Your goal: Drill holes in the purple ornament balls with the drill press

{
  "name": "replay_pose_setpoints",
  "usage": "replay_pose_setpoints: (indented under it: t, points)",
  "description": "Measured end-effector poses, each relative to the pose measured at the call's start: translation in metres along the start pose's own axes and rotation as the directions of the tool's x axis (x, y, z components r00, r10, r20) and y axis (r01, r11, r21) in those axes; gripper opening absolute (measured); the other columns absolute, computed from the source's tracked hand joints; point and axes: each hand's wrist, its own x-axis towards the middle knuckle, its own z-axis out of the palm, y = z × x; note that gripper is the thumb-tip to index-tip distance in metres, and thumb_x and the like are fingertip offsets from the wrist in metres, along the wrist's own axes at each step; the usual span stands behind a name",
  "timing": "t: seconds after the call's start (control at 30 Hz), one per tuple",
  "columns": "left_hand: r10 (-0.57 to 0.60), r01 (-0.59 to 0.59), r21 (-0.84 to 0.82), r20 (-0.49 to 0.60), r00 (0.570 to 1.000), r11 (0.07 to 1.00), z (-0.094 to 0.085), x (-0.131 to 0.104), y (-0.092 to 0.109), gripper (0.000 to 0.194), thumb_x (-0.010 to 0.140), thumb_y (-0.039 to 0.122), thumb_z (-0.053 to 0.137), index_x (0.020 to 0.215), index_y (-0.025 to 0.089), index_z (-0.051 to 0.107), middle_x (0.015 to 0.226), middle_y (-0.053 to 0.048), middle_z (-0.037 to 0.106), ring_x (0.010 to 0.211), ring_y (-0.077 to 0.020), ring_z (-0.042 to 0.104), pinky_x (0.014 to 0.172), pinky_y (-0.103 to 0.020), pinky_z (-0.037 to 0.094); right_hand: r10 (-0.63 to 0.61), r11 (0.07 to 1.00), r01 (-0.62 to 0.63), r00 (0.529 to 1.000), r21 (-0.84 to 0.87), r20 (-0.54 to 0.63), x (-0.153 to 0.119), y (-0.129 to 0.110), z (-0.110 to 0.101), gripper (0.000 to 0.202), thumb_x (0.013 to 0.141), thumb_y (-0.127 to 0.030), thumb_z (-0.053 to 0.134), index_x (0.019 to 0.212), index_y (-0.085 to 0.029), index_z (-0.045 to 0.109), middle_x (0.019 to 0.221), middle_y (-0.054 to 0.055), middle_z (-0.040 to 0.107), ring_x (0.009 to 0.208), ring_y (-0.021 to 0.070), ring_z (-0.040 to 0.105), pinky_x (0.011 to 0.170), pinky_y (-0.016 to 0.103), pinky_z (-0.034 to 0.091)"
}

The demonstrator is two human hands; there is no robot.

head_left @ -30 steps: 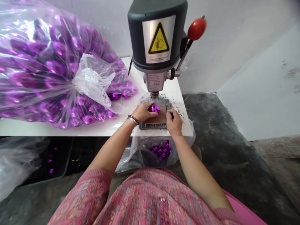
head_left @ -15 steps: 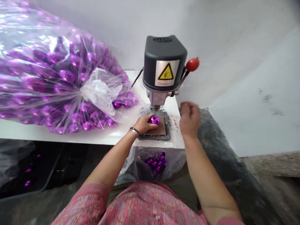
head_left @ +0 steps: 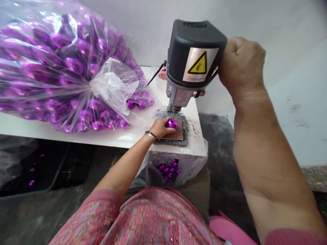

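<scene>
Head view: large bag point(head_left: 113, 81) holds many purple balls point(head_left: 99, 124), left hand point(head_left: 159, 128) one ball point(head_left: 172, 123).

top point(head_left: 163, 211): pink knit-look fabric, broken streaks of mauve, grey and tan; far edge plain, deeper pink. front: round pale button point(head_left: 173, 223). left sleeve point(head_left: 99, 212): same pattern, ribbed plain pink cuff point(head_left: 108, 194). right sleeve point(head_left: 293, 236): pink edge visible only. left hand point(head_left: 160, 128): at wrist, dark bracelet point(head_left: 152, 133) beside silver-toned band point(head_left: 149, 136). trousers point(head_left: 203, 194): dark olive-brown.

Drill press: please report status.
Left hand holds shiny purple faceted ball beneath thin metal drill bit. Right hand closed around black press lever. Left fingers close to bit.
</scene>
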Motion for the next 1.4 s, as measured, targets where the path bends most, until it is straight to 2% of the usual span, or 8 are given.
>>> replay_pose_setpoints:
  t: [0.07,0.13,0.3,0.47,0.67,1.17,1.3,1.4]
  points:
    - [-0.001,0.001,-0.002,-0.026,1.000,1.000,0.002,0.001,-0.001,0.037,0.071,0.031,0.088,0.103,0.018,0.075,0.099,-0.007,0.072,0.097,-0.0268,0.066,0.095,-0.038,0.053,0.030,0.987,-0.028,0.999,-0.157,0.011,-0.011,0.002,-0.003,0.050,0.089,-0.051,0.048,0.069,-0.006,0.052,0.078,-0.002,0.060,0.107,0.0042,0.060,0.107,0.039,0.031]
    - [-0.002,0.003,0.013,-0.058,0.998,1.000,0.004,0.001,-0.002,0.044,0.069,0.030,0.090,0.109,0.018,0.076,0.106,-0.008,0.072,0.104,-0.0285,0.067,0.100,-0.039,0.054,0.001,0.966,-0.002,1.000,-0.259,-0.006,-0.027,0.008,-0.009,0.052,0.096,-0.054,0.040,0.081,-0.007,0.058,0.083,-0.002,0.060,0.095,0.0006,0.055,0.102,0.034,0.032]
    - [0.013,-0.006,0.095,-0.064,0.998,0.995,0.007,0.001,-0.003,0.047,0.073,0.028,0.088,0.117,0.019,0.076,0.116,-0.009,0.071,0.111,-0.0275,0.068,0.110,-0.041,0.053,-0.273,0.898,0.229,0.959,-0.377,-0.069,-0.076,0.046,-0.013,0.049,0.100,-0.055,0.044,0.088,-0.009,0.056,0.069,-0.004,0.045,0.065,-0.0025,0.022,0.076,0.019,0.023]
    - [0.030,-0.022,0.136,-0.060,0.998,0.990,0.008,0.000,-0.005,0.053,0.075,0.029,0.087,0.125,0.019,0.074,0.121,-0.009,0.072,0.113,-0.0273,0.068,0.111,-0.041,0.053,-0.342,0.898,0.267,0.923,-0.351,-0.173,-0.104,0.073,-0.001,0.043,0.100,-0.050,0.044,0.087,-0.010,0.056,0.073,0.000,0.048,0.069,0.0016,0.035,0.072,0.018,0.028]
    - [0.029,-0.020,0.132,-0.068,0.997,0.991,0.010,0.001,-0.008,0.064,0.075,0.028,0.088,0.136,0.018,0.071,0.126,-0.011,0.072,0.115,-0.0271,0.069,0.110,-0.040,0.053,-0.376,0.900,0.284,0.889,-0.330,-0.262,-0.110,0.092,0.011,0.048,0.100,-0.057,0.040,0.088,-0.012,0.054,0.078,0.002,0.052,0.076,0.0047,0.046,0.073,0.021,0.033]
    - [0.044,-0.039,0.103,-0.047,0.998,0.994,0.010,-0.002,-0.007,0.058,0.078,0.025,0.085,0.133,0.017,0.071,0.125,-0.011,0.073,0.117,-0.0268,0.068,0.110,-0.039,0.052,-0.439,0.895,0.352,0.810,-0.276,-0.390,-0.128,0.131,0.037,0.040,0.100,-0.053,0.042,0.087,-0.016,0.051,0.079,0.002,0.049,0.074,0.0043,0.044,0.073,0.024,0.036]
    - [0.061,-0.057,0.104,-0.039,0.997,0.993,0.009,-0.002,-0.007,0.055,0.077,0.026,0.085,0.130,0.020,0.072,0.119,-0.008,0.074,0.111,-0.0270,0.069,0.104,-0.039,0.055,-0.419,0.907,0.346,0.801,-0.242,-0.427,-0.124,0.120,0.037,0.046,0.102,-0.055,0.035,0.083,-0.015,0.048,0.075,0.001,0.046,0.071,0.0031,0.042,0.072,0.022,0.035]
    - [0.066,-0.064,0.097,-0.020,0.998,0.993,0.007,-0.004,-0.005,0.051,0.077,0.027,0.084,0.126,0.020,0.073,0.114,-0.007,0.076,0.109,-0.0283,0.069,0.101,-0.040,0.055,-0.400,0.916,0.330,0.811,-0.229,-0.428,-0.101,0.090,0.025,0.043,0.101,-0.051,0.039,0.080,-0.014,0.047,0.072,0.000,0.045,0.070,0.0013,0.041,0.071,0.020,0.033]
